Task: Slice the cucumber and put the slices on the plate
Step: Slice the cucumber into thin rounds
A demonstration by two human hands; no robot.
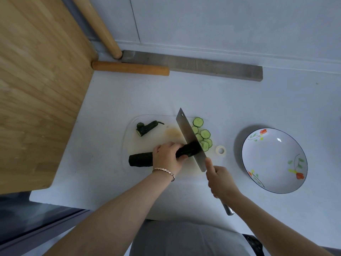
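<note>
A dark green cucumber [141,159] lies across the white cutting board [160,130]. My left hand [168,157] grips its middle and holds it down. My right hand [221,181] holds the handle of a cleaver [188,134], whose blade rests on the cucumber's right end. Several round slices [202,134] lie on the board just right of the blade. The cut-off stem end [146,127] sits at the board's far left. The white plate [275,160] with painted flowers stands to the right, with nothing on it.
A small white ring of tape [220,150] lies by the board's right edge. A wooden board [40,85] leans at the left, with two rolling pins [130,68] and a grey strip [193,64] along the back wall.
</note>
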